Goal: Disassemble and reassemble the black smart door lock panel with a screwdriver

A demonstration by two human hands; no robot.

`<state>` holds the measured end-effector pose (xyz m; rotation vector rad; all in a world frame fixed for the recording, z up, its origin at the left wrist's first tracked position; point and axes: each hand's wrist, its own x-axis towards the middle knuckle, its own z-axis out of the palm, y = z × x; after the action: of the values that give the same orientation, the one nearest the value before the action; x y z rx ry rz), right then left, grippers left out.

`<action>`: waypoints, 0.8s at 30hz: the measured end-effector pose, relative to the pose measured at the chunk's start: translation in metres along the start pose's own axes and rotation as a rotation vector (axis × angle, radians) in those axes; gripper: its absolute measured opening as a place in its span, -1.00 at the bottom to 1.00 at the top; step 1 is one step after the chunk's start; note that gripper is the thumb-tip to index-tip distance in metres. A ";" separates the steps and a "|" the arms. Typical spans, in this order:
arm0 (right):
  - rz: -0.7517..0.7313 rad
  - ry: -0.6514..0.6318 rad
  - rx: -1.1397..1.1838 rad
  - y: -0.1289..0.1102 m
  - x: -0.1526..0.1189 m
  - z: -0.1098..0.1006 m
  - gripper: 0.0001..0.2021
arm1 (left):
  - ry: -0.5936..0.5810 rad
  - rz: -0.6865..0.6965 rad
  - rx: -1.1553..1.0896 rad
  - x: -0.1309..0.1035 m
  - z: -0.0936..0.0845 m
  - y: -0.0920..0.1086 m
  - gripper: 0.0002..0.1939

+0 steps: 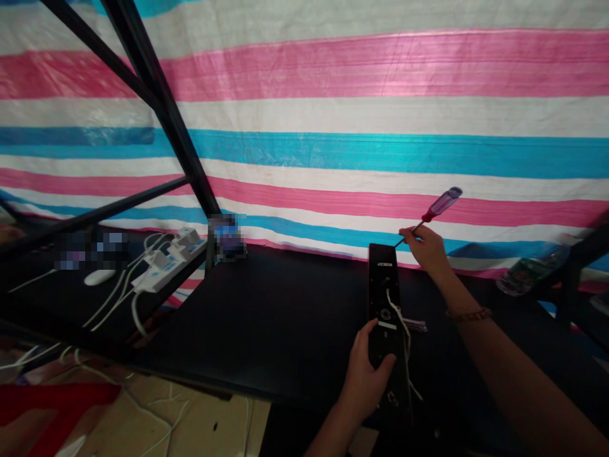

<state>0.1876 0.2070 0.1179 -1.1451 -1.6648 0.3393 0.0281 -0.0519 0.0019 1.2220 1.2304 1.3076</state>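
A long, narrow black device (384, 279) lies on the dark table, with screw holes, a round fitting and small white labels on its face. My left hand (365, 376) grips the device's lower half, thumb on the face and fingers at the left edge. In my right hand (428, 249) is a screwdriver (441, 204) with a clear purple-red handle, pinched by its shaft. It leans up to the right, its tip at the device's far right corner; exact contact cannot be made out. A white cable (404, 330) trails over the device's right side.
Beside the device lies a small purplish item (415, 325). A plastic bottle (526, 271) rests at the right. Further left, a white power strip (166, 263) with plugs and cables sits near a white mouse (99, 277). A black metal frame (176, 133) rises before the striped sheet (356, 152).
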 end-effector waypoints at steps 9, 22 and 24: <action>-0.028 -0.002 -0.005 -0.007 -0.001 -0.007 -0.65 | 0.005 0.005 -0.011 0.001 0.000 -0.003 -0.33; -0.053 0.105 -0.066 -0.005 -0.003 0.004 -0.68 | -0.015 0.023 -0.011 0.002 -0.001 -0.005 -0.35; -0.009 0.111 0.040 -0.004 -0.004 0.005 -0.68 | -0.015 0.024 -0.010 0.002 -0.001 -0.004 -0.36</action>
<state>0.1809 0.2027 0.1161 -1.1066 -1.5595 0.2964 0.0266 -0.0492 -0.0023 1.2410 1.2003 1.3188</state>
